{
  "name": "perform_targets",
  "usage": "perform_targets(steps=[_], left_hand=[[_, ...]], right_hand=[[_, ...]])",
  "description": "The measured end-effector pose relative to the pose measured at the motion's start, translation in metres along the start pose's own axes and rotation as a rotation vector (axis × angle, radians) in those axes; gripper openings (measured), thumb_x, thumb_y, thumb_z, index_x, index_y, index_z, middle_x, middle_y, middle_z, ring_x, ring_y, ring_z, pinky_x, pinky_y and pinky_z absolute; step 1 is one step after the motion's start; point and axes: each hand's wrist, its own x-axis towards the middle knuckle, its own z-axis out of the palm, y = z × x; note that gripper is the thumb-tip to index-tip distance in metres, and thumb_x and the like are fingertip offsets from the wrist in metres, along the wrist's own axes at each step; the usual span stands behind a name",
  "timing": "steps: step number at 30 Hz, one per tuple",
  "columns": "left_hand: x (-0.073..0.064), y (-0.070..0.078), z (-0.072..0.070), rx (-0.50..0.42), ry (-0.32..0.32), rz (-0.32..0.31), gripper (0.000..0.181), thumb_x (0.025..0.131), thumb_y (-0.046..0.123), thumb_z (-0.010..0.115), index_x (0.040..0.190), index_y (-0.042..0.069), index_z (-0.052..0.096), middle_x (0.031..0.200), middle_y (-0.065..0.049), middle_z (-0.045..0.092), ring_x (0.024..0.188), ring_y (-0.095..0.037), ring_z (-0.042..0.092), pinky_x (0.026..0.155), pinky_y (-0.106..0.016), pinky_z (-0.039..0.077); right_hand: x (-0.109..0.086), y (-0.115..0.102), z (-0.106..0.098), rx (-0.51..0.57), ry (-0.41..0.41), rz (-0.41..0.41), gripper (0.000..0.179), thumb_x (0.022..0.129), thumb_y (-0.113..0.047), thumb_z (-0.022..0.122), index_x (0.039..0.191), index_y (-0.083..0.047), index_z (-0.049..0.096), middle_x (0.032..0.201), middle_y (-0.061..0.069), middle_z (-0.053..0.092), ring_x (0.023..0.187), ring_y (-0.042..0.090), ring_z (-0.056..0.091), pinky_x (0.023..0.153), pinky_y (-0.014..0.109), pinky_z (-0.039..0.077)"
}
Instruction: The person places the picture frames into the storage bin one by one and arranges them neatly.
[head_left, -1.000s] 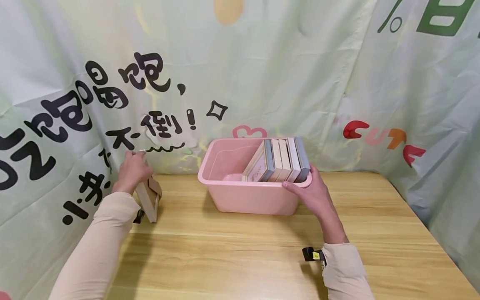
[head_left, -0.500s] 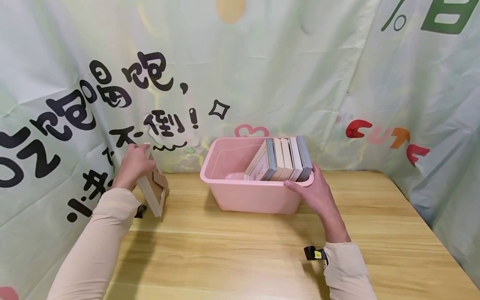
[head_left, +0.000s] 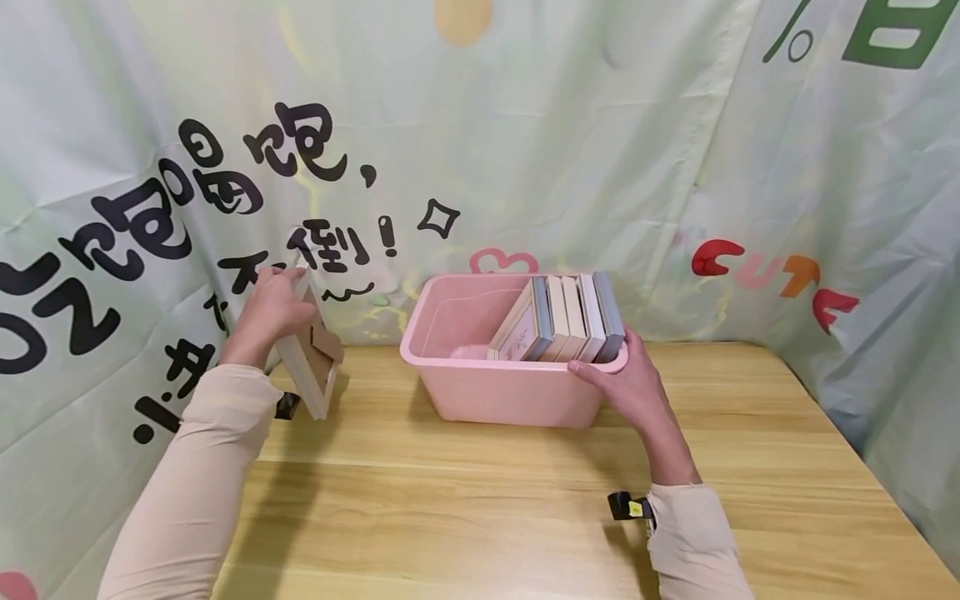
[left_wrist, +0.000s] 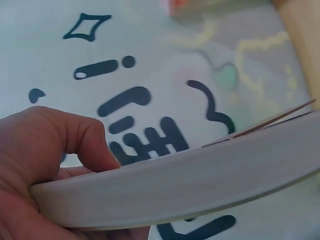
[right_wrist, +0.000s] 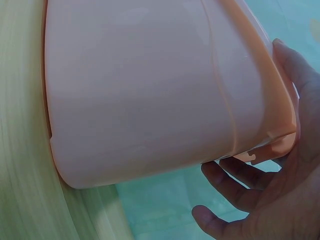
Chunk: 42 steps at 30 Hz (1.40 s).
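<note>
At the left of the head view, my left hand (head_left: 272,312) grips a picture frame (head_left: 306,367) by its upper end. The frame stands tilted, its brown back with a stand flap facing right. In the left wrist view, the thumb presses the back of the frame (left_wrist: 190,175) and the fingers lie on its far side, mostly hidden. My right hand (head_left: 626,379) holds the right end of a pink plastic bin (head_left: 502,396), thumb over the front rim corner. In the right wrist view, several fingertips (right_wrist: 212,172) touch or lie near the bin's end wall.
Several picture frames (head_left: 570,321) lean side by side in the bin's right part. The bin stands on a wood-grain table (head_left: 450,508). A printed cloth (head_left: 570,167) hangs behind and at the left. The table's right edge runs past the right arm.
My left hand has moved up and a little to the right with the picture frame, whose lower end is higher in view. The right hand stays on the bin.
</note>
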Motion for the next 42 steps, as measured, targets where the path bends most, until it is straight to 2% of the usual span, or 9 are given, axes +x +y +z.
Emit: perform_targets(steps=[6, 14, 27, 37, 42], left_hand=[[-0.003, 0.019, -0.013, -0.002, 0.022, 0.019, 0.081, 0.075, 0.009, 0.052, 0.152, 0.009, 0.029, 0.147, -0.033, 0.022, 0.110, -0.045, 0.039, 0.088, -0.062, 0.043], [-0.006, 0.046, -0.032, -0.014, 0.050, 0.050, 0.081, 0.075, 0.006, 0.047, 0.153, 0.014, 0.028, 0.151, -0.027, 0.024, 0.112, -0.042, 0.040, 0.087, -0.055, 0.042], [-0.006, 0.082, -0.052, -0.035, 0.060, 0.058, 0.082, 0.075, 0.006, 0.047, 0.154, 0.016, 0.027, 0.151, -0.022, 0.026, 0.113, -0.039, 0.040, 0.088, -0.053, 0.043], [-0.005, 0.104, -0.068, -0.025, 0.076, 0.120, 0.083, 0.073, 0.006, 0.047, 0.154, 0.014, 0.027, 0.145, -0.024, 0.031, 0.105, -0.036, 0.041, 0.079, -0.044, 0.042], [-0.006, 0.118, -0.072, -0.020, 0.078, 0.136, 0.082, 0.073, 0.006, 0.047, 0.153, 0.015, 0.029, 0.143, -0.024, 0.035, 0.108, -0.035, 0.041, 0.079, -0.044, 0.043]], right_hand=[[0.000, -0.001, 0.000, -0.014, -0.001, 0.010, 0.117, 0.073, -0.064, 0.073, 0.157, -0.020, 0.004, 0.156, 0.016, 0.030, 0.138, 0.038, 0.037, 0.106, 0.060, 0.033], [-0.001, -0.001, 0.001, -0.003, -0.001, 0.007, 0.117, 0.073, -0.063, 0.073, 0.157, -0.019, 0.005, 0.156, 0.016, 0.030, 0.138, 0.037, 0.036, 0.107, 0.060, 0.033], [0.000, -0.002, 0.001, 0.010, -0.002, 0.007, 0.114, 0.074, -0.059, 0.074, 0.157, -0.020, 0.005, 0.156, 0.015, 0.030, 0.139, 0.037, 0.036, 0.108, 0.059, 0.033], [0.000, -0.001, 0.000, 0.011, 0.000, 0.007, 0.114, 0.074, -0.059, 0.074, 0.157, -0.020, 0.006, 0.156, 0.014, 0.030, 0.139, 0.036, 0.036, 0.109, 0.060, 0.031], [0.000, -0.001, 0.000, 0.007, 0.002, 0.005, 0.114, 0.074, -0.059, 0.074, 0.157, -0.020, 0.006, 0.156, 0.015, 0.031, 0.139, 0.036, 0.036, 0.108, 0.060, 0.032]])
